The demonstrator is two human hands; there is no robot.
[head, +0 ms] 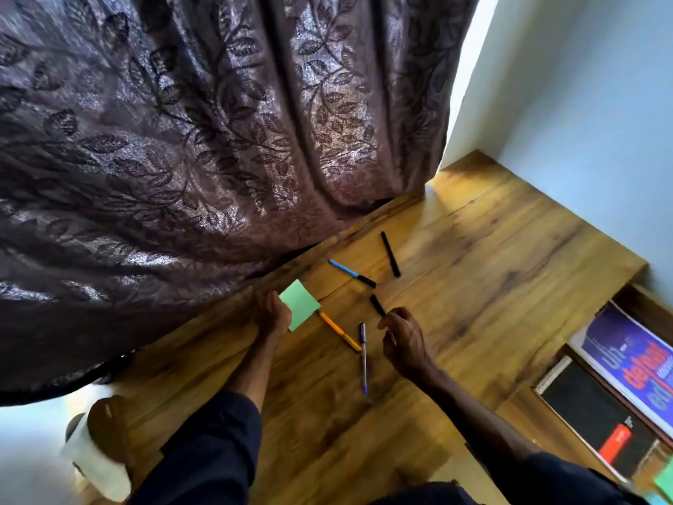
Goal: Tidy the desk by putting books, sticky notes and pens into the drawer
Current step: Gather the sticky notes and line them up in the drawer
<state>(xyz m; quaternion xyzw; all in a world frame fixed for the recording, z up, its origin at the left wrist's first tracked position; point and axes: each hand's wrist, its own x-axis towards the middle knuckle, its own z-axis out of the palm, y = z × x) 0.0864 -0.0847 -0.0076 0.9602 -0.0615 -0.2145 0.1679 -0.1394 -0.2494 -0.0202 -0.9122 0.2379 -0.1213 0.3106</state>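
On the wooden desk (491, 271) lie a green sticky-note pad (300, 302), a black pen (390, 254), a blue pen with a black cap (351, 273), an orange pen (339, 330) and a purple pen (363, 357). My left hand (271, 317) rests on the near left edge of the green pad, fingers over it. My right hand (402, 342) hovers over the desk with its fingertips pinched on a short black pen (377, 305). The drawer (626, 297) at the right stands open and holds a purple book (633, 362) and a black spiral notebook (597, 413).
A dark leaf-patterned curtain (182, 140) hangs over the desk's far left side. A pale blue wall (582, 103) runs along the right. A brown and white object (105, 431) stands at the desk's near left corner. Something green (664, 475) shows at the lower right edge.
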